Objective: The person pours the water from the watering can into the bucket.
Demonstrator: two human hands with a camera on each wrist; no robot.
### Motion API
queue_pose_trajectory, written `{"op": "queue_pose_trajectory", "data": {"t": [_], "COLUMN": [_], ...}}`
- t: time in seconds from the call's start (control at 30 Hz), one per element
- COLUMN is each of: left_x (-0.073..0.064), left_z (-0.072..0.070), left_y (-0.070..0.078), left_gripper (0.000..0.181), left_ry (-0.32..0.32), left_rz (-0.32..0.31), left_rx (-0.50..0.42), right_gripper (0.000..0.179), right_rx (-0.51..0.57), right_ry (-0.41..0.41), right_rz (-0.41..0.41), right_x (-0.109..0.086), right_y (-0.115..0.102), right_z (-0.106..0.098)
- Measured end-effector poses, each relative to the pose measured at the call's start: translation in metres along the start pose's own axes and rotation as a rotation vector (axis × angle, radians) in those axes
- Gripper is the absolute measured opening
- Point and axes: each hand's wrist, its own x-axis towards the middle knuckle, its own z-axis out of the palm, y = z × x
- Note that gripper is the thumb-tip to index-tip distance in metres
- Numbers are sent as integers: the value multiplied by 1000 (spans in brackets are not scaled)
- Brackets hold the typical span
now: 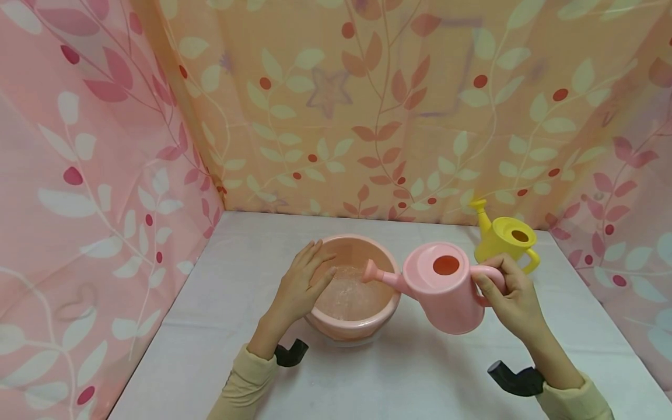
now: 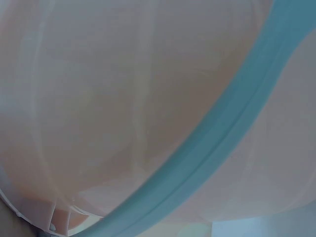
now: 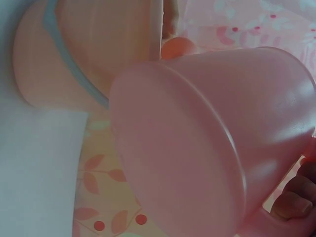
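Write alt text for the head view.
A right hand holds a pink watering can by its handle, spout over a pink bucket; the left hand is at the bucket's left side. Behind, a yellow watering can stands on the white table.

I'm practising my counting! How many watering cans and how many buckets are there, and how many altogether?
Watering cans: 2 (pink watering can, yellow watering can)
Buckets: 1 (pale pink bucket)
Total: 3

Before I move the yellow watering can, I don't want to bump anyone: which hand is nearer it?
Right: the right hand is just in front of the yellow watering can; the left hand is farther, at the left side of the bucket.
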Motion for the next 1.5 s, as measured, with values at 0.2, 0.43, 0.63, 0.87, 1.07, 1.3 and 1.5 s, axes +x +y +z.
{"op": "queue_pose_trajectory", "data": {"t": [0.2,0.43,0.63,0.87,1.07,1.3,1.5], "left_x": [0,0,0,0,0,0,0], "left_z": [0,0,0,0,1,1,1], "left_y": [0,0,0,-1,-1,0,1], "left_gripper": [42,39,41,42,42,41,40], "left_ry": [1,11,1,1,-1,1,4], "left_rz": [3,4,2,7,0,-2,-6], "left_rx": [-2,-2,2,4,5,0,0], "right_gripper": [14,15,16,18,19,20,20], "right_rx": [5,14,1,-28,-51,-63,-65], "right_ry": [-9,-10,-9,-10,-12,-13,-15], "right_rz": [2,-3,7,25,36,37,39], "right_x": [1,1,2,4,4,6,6], "right_y": [0,0,-1,-3,-5,-5,-6], "right_z": [0,-1,-1,-1,-1,-1,-2]}}
